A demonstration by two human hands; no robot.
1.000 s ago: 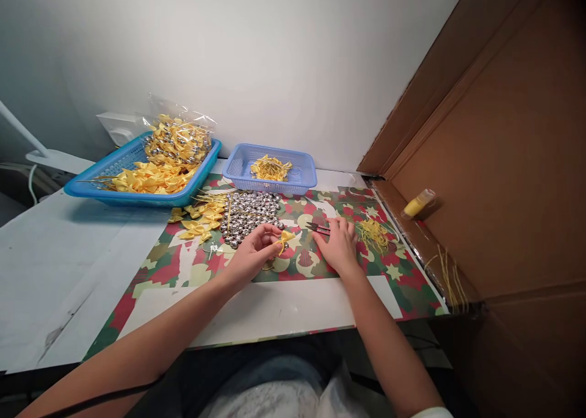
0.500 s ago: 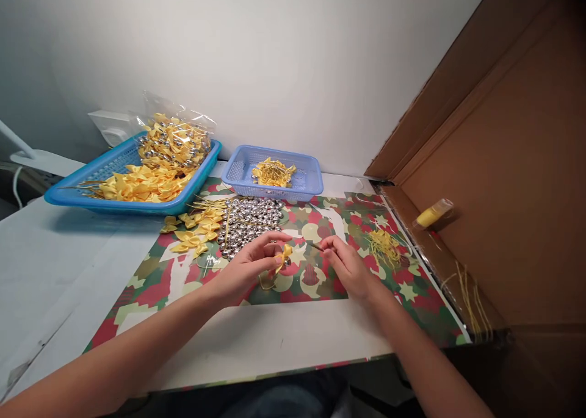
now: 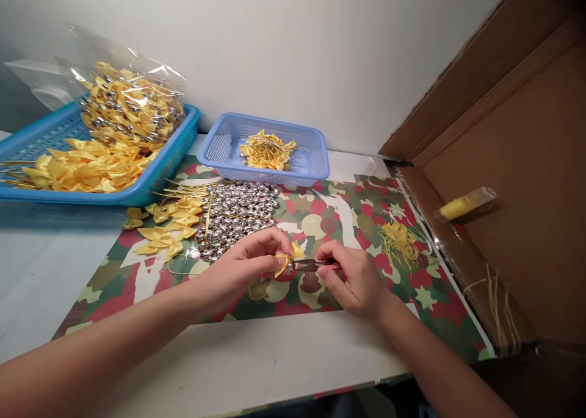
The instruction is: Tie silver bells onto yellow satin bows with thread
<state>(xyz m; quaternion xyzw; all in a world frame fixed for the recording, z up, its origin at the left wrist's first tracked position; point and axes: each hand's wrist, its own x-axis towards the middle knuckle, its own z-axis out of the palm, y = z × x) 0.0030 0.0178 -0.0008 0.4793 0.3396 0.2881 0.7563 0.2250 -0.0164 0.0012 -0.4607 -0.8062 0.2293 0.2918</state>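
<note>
My left hand (image 3: 259,256) pinches a small yellow ribbon bow (image 3: 284,264) with a silver bell at its middle; the fingers partly cover it. Closed around a pair of dark thread snips (image 3: 311,265), my right hand (image 3: 350,274) points the tips left, at the bell and bow. Whether the blades touch a thread is too small to tell. A loop of yellow cord (image 3: 257,293) hangs below the left hand. Behind that hand lie rows of silver bells (image 3: 238,213), with several loose yellow bows (image 3: 167,232) to their left.
At the back left, a blue basket (image 3: 151,183) holds yellow bows and a clear bag (image 3: 132,100) of bows with bells. A smaller blue basket (image 3: 311,177) stands behind the bells. Yellow thread scraps (image 3: 399,244) lie right, near a cardboard wall (image 3: 517,131) and a yellow-filled tube (image 3: 467,203).
The snips have moved left to the bow, and my hands are closer together. The bow has turned in my left fingers. The view has shifted closer to the table.
</note>
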